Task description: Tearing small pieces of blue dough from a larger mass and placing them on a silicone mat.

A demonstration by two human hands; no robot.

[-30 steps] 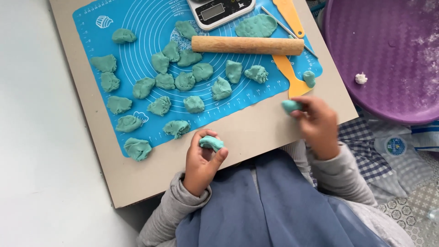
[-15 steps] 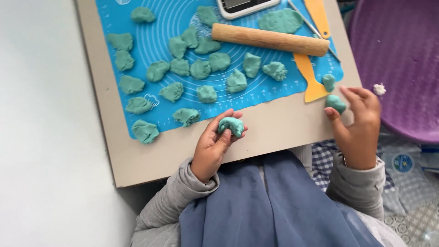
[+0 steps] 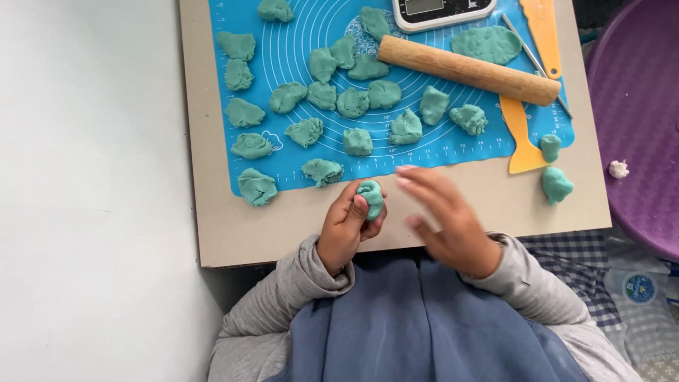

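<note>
My left hand (image 3: 344, 228) grips a small teal dough piece (image 3: 371, 198) just below the blue silicone mat (image 3: 438, 152). Beside it, my right hand (image 3: 442, 216) is blurred, its fingers spread and holding nothing. Several teal dough lumps (image 3: 351, 102) lie scattered across the mat. Another teal lump (image 3: 556, 184) rests on the beige board (image 3: 233, 226) at the right, with a smaller one (image 3: 550, 146) above it.
A wooden rolling pin (image 3: 468, 69) lies across the mat's top. An orange scraper (image 3: 522, 138), a metal tool (image 3: 529, 53) and a kitchen scale (image 3: 442, 10) sit near it. A purple tub (image 3: 636, 120) stands at the right.
My right hand has set its dough lump down on the board at the right and moved left toward my left hand, now holding nothing. The view has shifted.
</note>
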